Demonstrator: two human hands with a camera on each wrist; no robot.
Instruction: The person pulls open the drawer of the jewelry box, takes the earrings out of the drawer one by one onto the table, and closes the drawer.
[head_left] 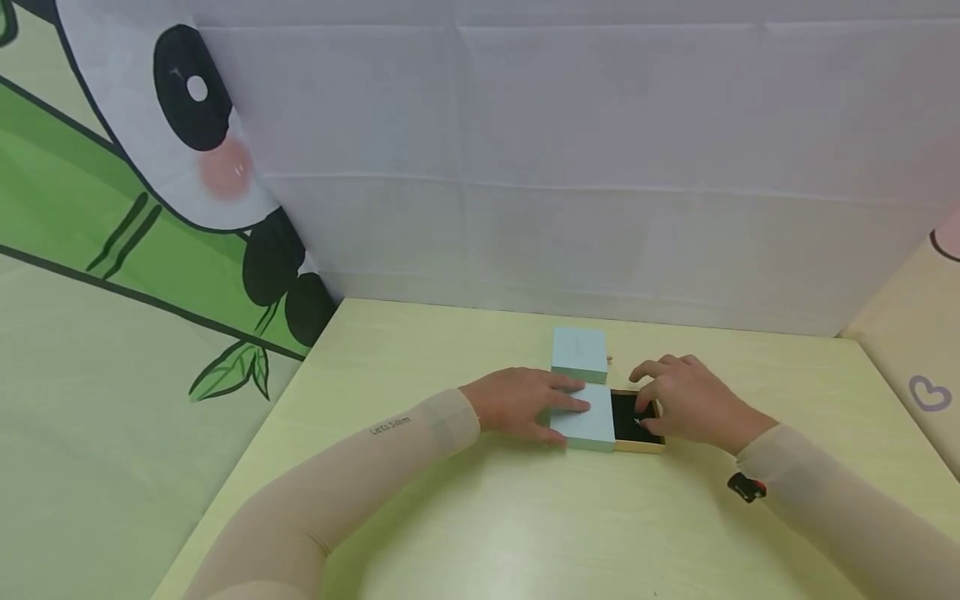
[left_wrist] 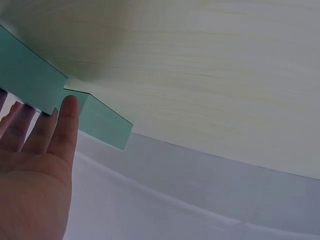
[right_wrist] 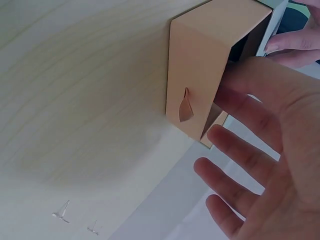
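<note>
A pale blue box sleeve (head_left: 581,421) lies on the table with its black-lined drawer (head_left: 624,417) slid out to the right. My left hand (head_left: 528,404) rests on the sleeve with fingers straight. With thumb and index finger my right hand (head_left: 686,404) reaches into the drawer. A tiny shiny piece (head_left: 637,421) shows near the thumb tip; whether it is pinched is unclear. In the right wrist view the drawer's tan front (right_wrist: 195,75) carries a small pull tab (right_wrist: 186,107), and the fingertips inside are hidden. The other three fingers stay outside.
A second pale blue box (head_left: 579,350) stands just behind the first, with a small tab at its right side. Two tiny clear or silvery pieces (right_wrist: 62,214) lie on the table in the right wrist view. A white cloth wall (head_left: 525,208) rises at the table's back.
</note>
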